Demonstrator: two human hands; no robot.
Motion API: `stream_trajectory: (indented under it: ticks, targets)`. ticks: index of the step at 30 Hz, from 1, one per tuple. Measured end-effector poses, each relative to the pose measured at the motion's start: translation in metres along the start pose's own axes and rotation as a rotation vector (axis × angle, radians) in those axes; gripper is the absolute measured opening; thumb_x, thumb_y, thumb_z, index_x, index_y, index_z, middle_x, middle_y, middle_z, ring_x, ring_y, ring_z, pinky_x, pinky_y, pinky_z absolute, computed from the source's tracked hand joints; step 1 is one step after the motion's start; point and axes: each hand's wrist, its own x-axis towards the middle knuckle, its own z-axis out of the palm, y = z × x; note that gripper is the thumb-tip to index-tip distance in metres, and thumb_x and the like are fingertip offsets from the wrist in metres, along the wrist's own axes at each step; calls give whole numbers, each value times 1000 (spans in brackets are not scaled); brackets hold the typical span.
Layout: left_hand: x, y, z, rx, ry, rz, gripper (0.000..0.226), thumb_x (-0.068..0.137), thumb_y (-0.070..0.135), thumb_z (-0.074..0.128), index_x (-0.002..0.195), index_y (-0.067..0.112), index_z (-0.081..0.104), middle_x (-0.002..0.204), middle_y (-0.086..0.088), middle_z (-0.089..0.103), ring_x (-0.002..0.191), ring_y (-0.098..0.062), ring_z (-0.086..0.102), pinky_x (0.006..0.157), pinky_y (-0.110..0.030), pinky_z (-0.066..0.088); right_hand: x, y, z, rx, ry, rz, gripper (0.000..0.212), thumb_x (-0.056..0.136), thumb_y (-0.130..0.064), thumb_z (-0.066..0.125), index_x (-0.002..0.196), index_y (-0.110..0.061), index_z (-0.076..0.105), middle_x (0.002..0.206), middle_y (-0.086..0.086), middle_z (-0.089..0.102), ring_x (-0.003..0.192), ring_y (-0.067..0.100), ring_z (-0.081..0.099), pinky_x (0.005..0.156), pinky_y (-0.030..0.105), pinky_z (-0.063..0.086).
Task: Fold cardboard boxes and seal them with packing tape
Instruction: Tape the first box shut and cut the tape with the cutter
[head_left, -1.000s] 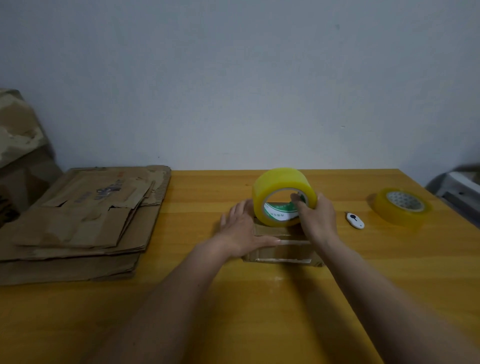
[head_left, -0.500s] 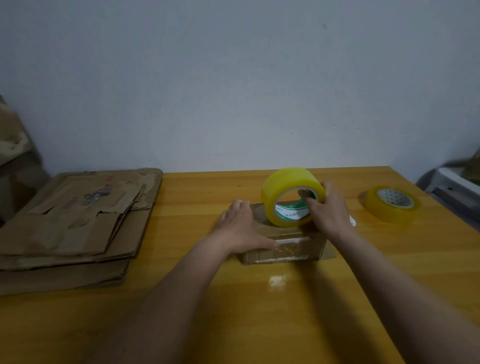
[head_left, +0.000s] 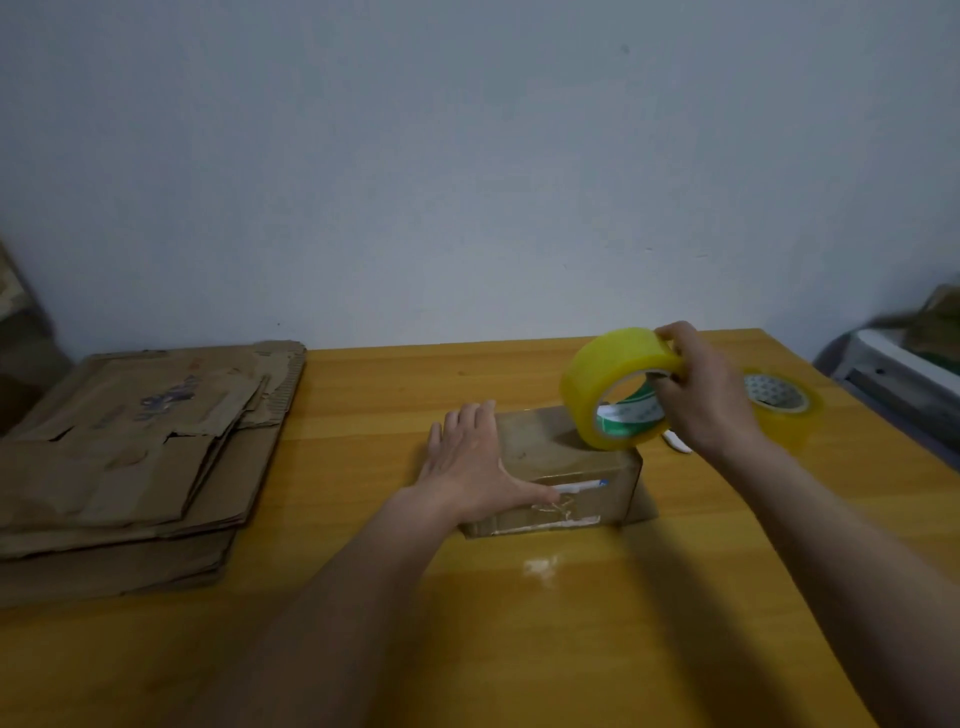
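From the head camera, a small brown cardboard box (head_left: 566, 467), folded shut and already carrying glossy strips of clear tape on its near face, sat near the middle of the yellow wooden worktop (head_left: 519, 623). The left hand (head_left: 472, 467) lay flat on the box's left part, fingers straight and spread, thumb reaching along the near top edge, pressing it down. The right hand (head_left: 701, 395) gripped a wide yellow roll of packing tape (head_left: 615, 389), fingers curled over the rim and into the core, with the roll standing on edge at the box's far right corner.

The box looked light and fairly stiff, though its thin walls would probably dent under a hard squeeze; a flat palm on top seemed the safest way to hold it. The roll looked rigid and moderately heavy, its outer wrap slick, so hooking through the core should give the firmest hold.

A second, flatter yellow tape roll (head_left: 779, 402) lay to the right. A small white object (head_left: 678, 444) showed partly behind the right wrist. A stack of flattened brown cardboard sheets (head_left: 140, 447) rested at the worktop's left end.
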Motion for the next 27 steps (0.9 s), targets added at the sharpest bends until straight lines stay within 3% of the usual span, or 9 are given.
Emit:
stream_trajectory:
  ticks: [3,5,8,14,18,22,27]
  targets:
    - [-1,3,-2,-2,-9,7,132,57,83,65,154,16,5,157,-1,14,145,-26,12,120,-46,13,-1,6,6,19,91,12,36,86,-2,59,121,-10,54,110,15,61,98,34,56,74,43,48]
    - [-3,3,-2,-14,-10,6,134,57,83,65,154,16,3,158,0,13,145,-25,11,120,-46,13,-3,9,18,320,99,210,31,87,-1,60,116,-10,58,110,10,62,100,27,58,75,37,47]
    - [-4,4,-3,-24,-21,3,138,56,84,65,154,17,-5,160,0,8,147,-24,9,121,-45,11,-8,14,24,683,15,368,15,90,-3,60,103,-11,60,91,10,68,91,27,65,82,43,53]
    - [-4,6,-4,-12,-34,4,141,56,85,63,153,17,-13,161,0,6,147,-24,8,121,-45,10,8,17,-2,360,-90,9,27,87,8,55,106,-10,53,96,15,60,86,26,60,73,35,48]
    - [-6,7,-4,-22,-57,14,140,56,85,63,153,19,-15,161,2,2,148,-23,4,121,-44,7,15,44,-18,214,-41,-2,32,84,13,53,99,-15,49,91,11,55,86,30,54,63,32,39]
    - [-2,7,-2,-12,-66,22,141,55,87,61,153,19,-15,162,3,1,148,-23,5,121,-42,7,10,57,-17,163,-50,15,33,84,13,53,100,-16,48,91,11,55,86,30,53,68,36,41]
    - [-2,9,-5,12,-80,24,141,55,87,60,153,18,-16,162,1,-1,148,-23,3,121,-42,7,8,66,-20,110,-77,-21,29,81,15,52,102,-5,51,83,10,53,77,29,51,62,37,39]
